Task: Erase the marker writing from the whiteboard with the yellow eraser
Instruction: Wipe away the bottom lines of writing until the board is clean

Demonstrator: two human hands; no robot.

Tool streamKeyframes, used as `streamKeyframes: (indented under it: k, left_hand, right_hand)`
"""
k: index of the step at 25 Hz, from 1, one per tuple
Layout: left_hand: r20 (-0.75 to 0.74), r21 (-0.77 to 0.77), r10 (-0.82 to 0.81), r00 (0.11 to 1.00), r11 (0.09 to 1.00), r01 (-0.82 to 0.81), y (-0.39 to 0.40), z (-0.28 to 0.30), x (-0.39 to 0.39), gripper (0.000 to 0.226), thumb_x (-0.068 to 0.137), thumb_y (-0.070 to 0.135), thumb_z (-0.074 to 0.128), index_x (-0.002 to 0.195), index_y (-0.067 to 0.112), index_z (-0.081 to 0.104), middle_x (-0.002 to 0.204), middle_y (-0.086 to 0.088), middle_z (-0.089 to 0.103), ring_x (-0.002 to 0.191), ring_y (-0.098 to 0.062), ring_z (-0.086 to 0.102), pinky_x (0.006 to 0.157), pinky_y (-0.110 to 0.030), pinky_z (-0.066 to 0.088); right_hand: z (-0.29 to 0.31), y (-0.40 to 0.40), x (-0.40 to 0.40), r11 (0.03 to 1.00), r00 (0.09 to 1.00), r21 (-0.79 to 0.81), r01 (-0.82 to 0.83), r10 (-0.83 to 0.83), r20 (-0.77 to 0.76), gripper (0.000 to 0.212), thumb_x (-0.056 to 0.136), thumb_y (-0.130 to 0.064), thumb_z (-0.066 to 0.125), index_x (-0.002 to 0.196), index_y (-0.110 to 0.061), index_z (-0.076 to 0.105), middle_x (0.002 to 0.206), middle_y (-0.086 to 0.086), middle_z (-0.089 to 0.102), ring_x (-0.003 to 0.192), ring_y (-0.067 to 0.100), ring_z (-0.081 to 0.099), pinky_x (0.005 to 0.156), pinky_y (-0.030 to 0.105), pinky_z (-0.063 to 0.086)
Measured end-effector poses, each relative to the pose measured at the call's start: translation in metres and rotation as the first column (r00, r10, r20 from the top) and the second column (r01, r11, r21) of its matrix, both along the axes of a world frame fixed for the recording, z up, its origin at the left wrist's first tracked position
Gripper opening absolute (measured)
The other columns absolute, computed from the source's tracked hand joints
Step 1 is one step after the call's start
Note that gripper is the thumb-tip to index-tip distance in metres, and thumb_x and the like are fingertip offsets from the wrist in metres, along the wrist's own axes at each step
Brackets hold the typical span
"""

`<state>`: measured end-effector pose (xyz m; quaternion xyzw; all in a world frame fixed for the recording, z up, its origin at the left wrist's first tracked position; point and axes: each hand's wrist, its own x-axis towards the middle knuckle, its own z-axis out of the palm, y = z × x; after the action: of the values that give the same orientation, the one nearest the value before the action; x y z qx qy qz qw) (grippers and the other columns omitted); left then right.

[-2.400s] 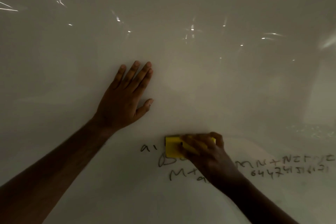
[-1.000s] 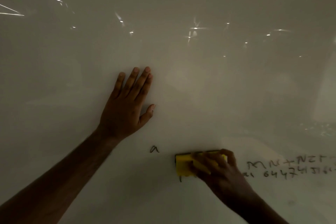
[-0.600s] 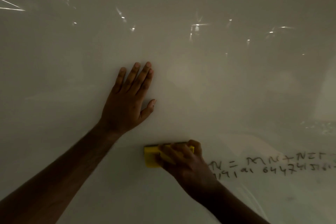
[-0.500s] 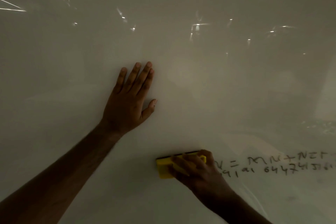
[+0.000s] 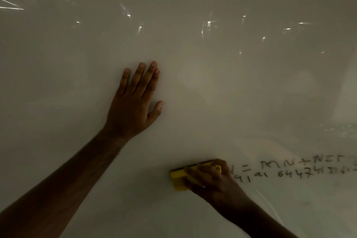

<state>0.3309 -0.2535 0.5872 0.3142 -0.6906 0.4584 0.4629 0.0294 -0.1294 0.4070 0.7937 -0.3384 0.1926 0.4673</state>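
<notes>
- Whiteboard (image 5: 231, 87): fills the whole frame, dim, with glints of reflected light across the upper part. Bare over most of its surface.
- Marker writing (image 5: 293, 169): two short lines of dark characters at the lower right, running off the right edge of the frame. The only writing in view.
- Yellow eraser (image 5: 178, 179): pressed flat to the board at lower centre, its right end just beside the first characters of the writing, a dark strip along its top edge.
- Right hand (image 5: 210, 177): closed over the eraser's right half, fingers curled across its back, forearm coming up from the lower right corner.
- Left hand (image 5: 135, 106): left of centre, spread flat on bare board with fingers together and thumb out, holding nothing, well apart from the eraser.
- Step in hand, by judgement: wiping mid-task; the stretch left of the eraser looks clean, the right stretch remains.
- Next move, by judgement: carry the eraser rightward along both lines under firm, even pressure, with enough overlap to cover upper and lower rows.
</notes>
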Motion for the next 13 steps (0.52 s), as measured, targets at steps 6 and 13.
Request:
streamKeyframes:
  k: [6, 13]
  left_hand:
    - [0.002, 0.007, -0.003, 1.0, 1.0, 0.003, 0.0, -0.001, -0.001, 0.078, 0.11, 0.047, 0.04, 0.172, 0.004, 0.02, 0.181, -0.014, 0.018, 0.167, -0.037, 0.017, 0.136, -0.056, 0.008]
    - [-0.033, 0.03, -0.018, 0.999, 0.999, 0.019, 0.002, -0.007, -0.005, 0.08, 0.11, 0.048, 0.039, 0.172, 0.003, 0.018, 0.181, -0.016, 0.016, 0.167, -0.039, 0.016, 0.136, -0.055, 0.006]
  right_hand:
    - [0.053, 0.025, -0.044, 0.993, 0.994, -0.069, 0.097, -0.093, 0.064, 0.047, 0.101, -0.024, 0.064, 0.147, -0.03, 0.059, 0.155, 0.0, 0.057, 0.124, 0.029, 0.061, 0.103, 0.055, 0.041]
    - [0.03, 0.007, -0.013, 1.0, 0.997, -0.015, -0.008, 0.009, 0.082, 0.04, 0.106, -0.023, 0.063, 0.146, -0.029, 0.062, 0.157, -0.002, 0.056, 0.127, 0.027, 0.063, 0.105, 0.054, 0.04]
